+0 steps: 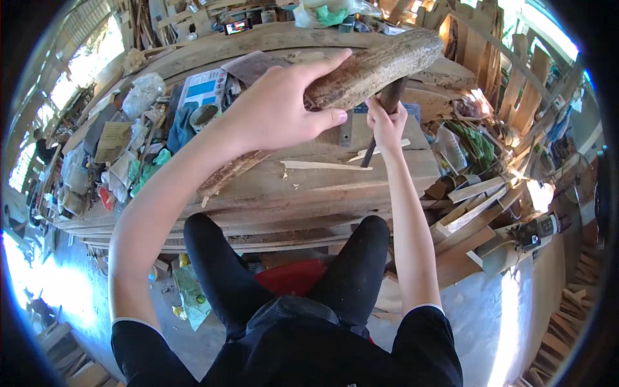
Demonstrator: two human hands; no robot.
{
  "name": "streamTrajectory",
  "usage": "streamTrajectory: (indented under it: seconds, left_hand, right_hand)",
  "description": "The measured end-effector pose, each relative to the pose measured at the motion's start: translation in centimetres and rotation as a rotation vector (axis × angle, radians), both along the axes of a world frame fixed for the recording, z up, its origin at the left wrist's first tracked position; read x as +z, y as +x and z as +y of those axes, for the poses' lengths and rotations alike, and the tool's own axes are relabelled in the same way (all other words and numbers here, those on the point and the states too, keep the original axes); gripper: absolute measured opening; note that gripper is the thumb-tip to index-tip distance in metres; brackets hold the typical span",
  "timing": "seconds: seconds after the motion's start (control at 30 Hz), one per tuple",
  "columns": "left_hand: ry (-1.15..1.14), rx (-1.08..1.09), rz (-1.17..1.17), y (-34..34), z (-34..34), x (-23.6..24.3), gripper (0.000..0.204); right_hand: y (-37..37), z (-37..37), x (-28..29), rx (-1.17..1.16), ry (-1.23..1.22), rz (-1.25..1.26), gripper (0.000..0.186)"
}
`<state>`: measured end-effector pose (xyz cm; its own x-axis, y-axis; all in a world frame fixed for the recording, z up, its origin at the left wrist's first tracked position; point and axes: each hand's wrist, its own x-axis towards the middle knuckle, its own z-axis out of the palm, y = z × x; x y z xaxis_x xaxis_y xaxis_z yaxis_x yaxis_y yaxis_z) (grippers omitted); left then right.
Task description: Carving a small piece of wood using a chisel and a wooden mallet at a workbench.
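Observation:
A thick, bark-covered piece of wood [387, 61] slants over the workbench [309, 184], its far end up to the right. My left hand [280, 106] grips it, thumb on the near side and index finger stretched along the top. A rough barky length [235, 171] shows below my left forearm; whether it is the same piece is hidden. My right hand [387, 126] is closed around a dark tool [391, 97] with a thick upper part and a thin shaft pointing down to the bench. The tool's exact kind is unclear. Pale wood slivers [325, 165] lie beside the shaft's lower end.
Plastic bags [143, 95], a can [205, 116] and other clutter crowd the bench's left side. A lit phone [238, 26] stands at the back. Offcuts [477, 193] and a clear bottle [450, 147] are piled right. Beneath the bench, something red [293, 277] sits between my knees.

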<state>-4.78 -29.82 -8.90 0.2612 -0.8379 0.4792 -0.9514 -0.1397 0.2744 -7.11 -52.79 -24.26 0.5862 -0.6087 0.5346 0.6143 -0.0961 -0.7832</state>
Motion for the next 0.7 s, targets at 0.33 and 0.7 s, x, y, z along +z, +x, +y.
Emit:
streamTrajectory:
  seconds: [0.33,0.7]
  left_hand:
    - [-0.267,-0.085,-0.065,-0.2,-1.1,0.6,0.067]
    - [-0.268,-0.056,-0.03,-0.8,-1.6,1.6,0.066]
  right_hand:
    - [0.2,-0.4,-0.7,-0.042,-0.02,0.022,0.015]
    - [0.0,-0.7,-0.9,0.018,-0.017,0.012,0.009]
